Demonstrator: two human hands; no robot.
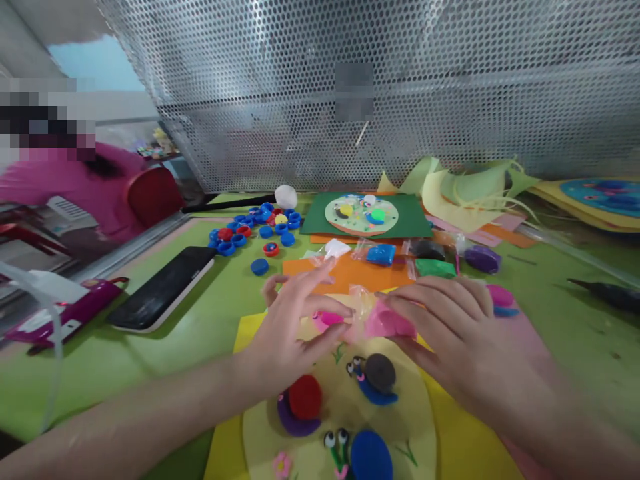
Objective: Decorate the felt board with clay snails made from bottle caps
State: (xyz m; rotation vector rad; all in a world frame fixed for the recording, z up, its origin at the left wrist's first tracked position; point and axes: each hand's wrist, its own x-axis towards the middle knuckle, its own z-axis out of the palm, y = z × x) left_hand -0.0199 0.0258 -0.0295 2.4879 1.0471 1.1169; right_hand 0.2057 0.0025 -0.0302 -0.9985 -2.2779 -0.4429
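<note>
My right hand [457, 323] is closed on a small clear packet of pink modelling clay [390, 321], gripping it between thumb and fingers. At the packet's loose clear end, the thumb and index finger of my left hand [295, 317] pinch the plastic, with the other fingers raised. Both hands are above a pale yellow round card [340, 400] on a yellow sheet [225, 427]. Clay snails lie on the card: one with a red shell [305, 397], one with a grey-brown shell [381, 373] and one with a blue shell [371, 457]. A pink clay flower [283, 465] is near its lower left.
Blue and red bottle caps [237, 230] lie left of an orange sheet [300, 270]. Packets of blue clay [381, 255], green clay [436, 268] and purple clay [483, 259] sit behind my hands. A phone [163, 288] lies left; a person in pink [75, 187] is beyond.
</note>
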